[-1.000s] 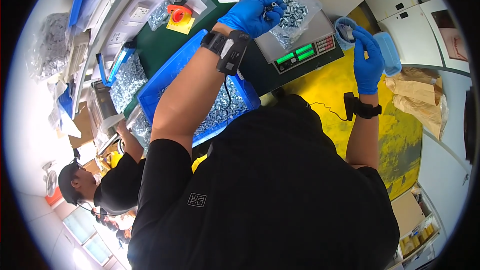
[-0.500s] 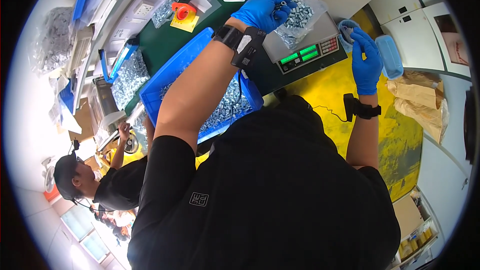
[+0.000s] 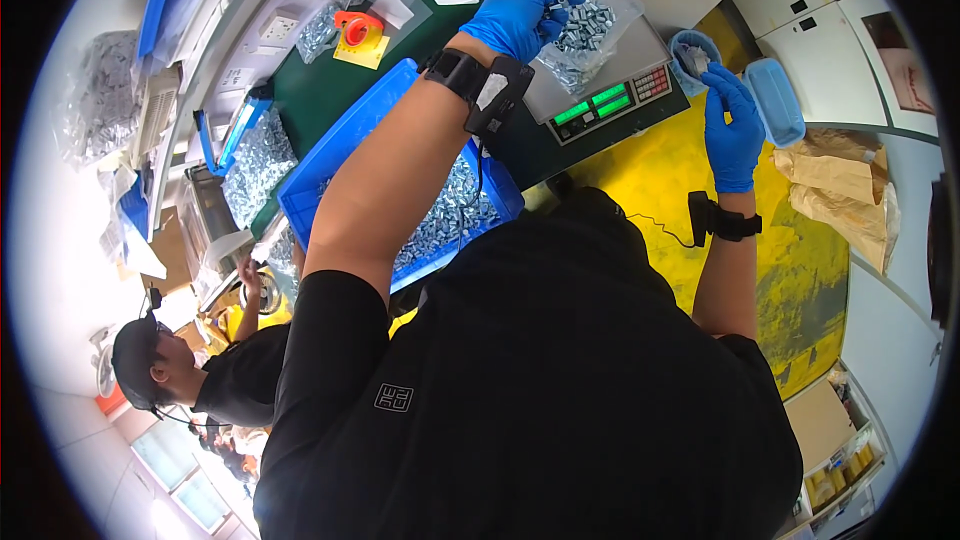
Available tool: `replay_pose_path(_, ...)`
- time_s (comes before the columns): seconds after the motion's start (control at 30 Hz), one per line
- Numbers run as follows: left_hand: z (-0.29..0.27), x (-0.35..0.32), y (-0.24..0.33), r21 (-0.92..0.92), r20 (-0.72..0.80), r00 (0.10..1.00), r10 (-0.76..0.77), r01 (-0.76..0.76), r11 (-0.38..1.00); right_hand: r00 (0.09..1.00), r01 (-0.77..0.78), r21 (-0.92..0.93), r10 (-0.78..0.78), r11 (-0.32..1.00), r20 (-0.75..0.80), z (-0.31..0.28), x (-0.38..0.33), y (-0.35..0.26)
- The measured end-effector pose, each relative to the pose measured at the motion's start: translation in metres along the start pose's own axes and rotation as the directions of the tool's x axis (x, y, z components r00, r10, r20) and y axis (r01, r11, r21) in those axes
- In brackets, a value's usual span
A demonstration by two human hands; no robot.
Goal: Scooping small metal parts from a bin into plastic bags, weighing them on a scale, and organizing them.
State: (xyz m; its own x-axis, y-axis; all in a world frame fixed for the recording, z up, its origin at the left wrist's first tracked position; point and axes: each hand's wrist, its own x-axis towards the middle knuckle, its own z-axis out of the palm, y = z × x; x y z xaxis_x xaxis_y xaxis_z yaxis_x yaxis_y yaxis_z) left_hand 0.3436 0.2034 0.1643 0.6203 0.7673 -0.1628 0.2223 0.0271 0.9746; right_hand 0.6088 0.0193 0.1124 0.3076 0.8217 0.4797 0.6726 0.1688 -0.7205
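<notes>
On the metal plate of a counting scale (image 3: 610, 105) lies a clear plastic bag (image 3: 570, 68) of small silvery metal sleeves (image 3: 588, 25). My left hand (image 3: 515, 20), in a blue glove, bends over the bag's left side. Its fingers are curled against the sleeves, and whatever is between the fingertips is hidden. My right hand (image 3: 735, 135), also gloved in blue, is raised off to the right, away from the scale. Its fingers are loosely bent with a gap to the thumb, and I see nothing in them. Its fingertips are near a small blue bin (image 3: 690, 85).
A blue tub (image 3: 400, 90) of similar metal pieces stands left of the scale on the green table (image 3: 330, 90). An orange tape dispenser (image 3: 358, 30) sits farther back. A light-blue basket (image 3: 775, 108) and brown paper bags (image 3: 835, 185) are at right. Another person (image 3: 200, 370) works at left.
My left hand has shifted slightly, and the small sleeve seen at its fingertips no longer shows there. My right hand has barely moved.
</notes>
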Motion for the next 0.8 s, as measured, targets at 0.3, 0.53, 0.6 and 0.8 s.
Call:
replay_pose_path(0.3,-0.004,0.009,-0.014,-0.652,-0.005,0.975,-0.223,0.166,0.74,0.999,0.008,0.009,-0.008,1.0,0.037,0.003,0.005,-0.006)
replay_pose_path(0.53,-0.011,-0.008,0.011,-0.856,0.147,0.961,-0.233,0.242,0.457,0.999,0.021,0.017,-0.021,1.0,0.032,-0.003,0.008,-0.005)
replay_pose_path(0.6,-0.032,-0.029,0.01,-0.88,0.239,0.957,-0.166,0.286,0.379,1.0,0.017,0.011,-0.017,1.0,0.01,-0.005,0.006,0.0)
replay_pose_path(0.8,-0.088,-0.136,-0.025,-0.876,0.019,0.944,-0.33,0.175,0.449,0.991,-0.13,-0.086,0.133,0.988,0.025,-0.017,-0.007,0.008)
